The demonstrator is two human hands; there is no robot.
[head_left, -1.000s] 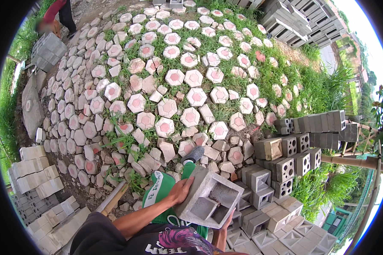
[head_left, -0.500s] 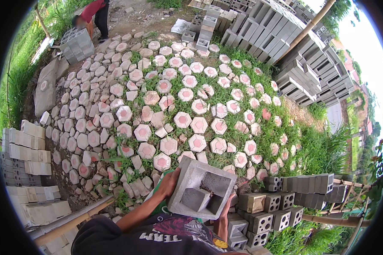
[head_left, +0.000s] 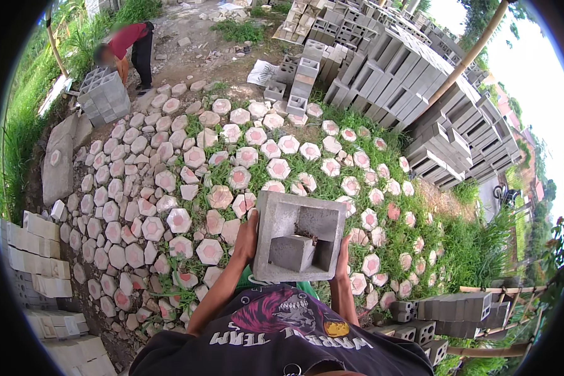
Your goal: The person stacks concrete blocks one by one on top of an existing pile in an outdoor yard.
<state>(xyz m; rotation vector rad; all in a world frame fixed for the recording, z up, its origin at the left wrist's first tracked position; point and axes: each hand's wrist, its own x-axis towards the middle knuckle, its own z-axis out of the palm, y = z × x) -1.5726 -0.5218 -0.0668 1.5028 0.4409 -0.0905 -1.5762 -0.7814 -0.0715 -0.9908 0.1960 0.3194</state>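
Between my two hands is a grey concrete hollow block (head_left: 294, 252), raised in front of my chest with its open hollow facing up toward me. A smaller grey piece shows inside the hollow, along with some brown debris; whether it is part of the block I cannot tell. My left hand (head_left: 247, 235) presses against the block's left side, fingers partly hidden beyond it. On the opposite side, my right hand (head_left: 343, 258) is flat along the wall. Below the block is my dark printed shirt (head_left: 282, 323).
Hexagonal pavers (head_left: 152, 229) with reddish centres cover the grassy ground ahead. Tall stacks of grey blocks (head_left: 382, 69) stand at the far right, more blocks (head_left: 454, 307) at the near right, pale blocks (head_left: 37, 254) at left. Far left, another person (head_left: 131, 47) bends over a block pile (head_left: 103, 94).
The block has moved up and away from my body and now sits straighter, less tilted. Both hands still hold it. My view has shifted, showing more of the far ground.
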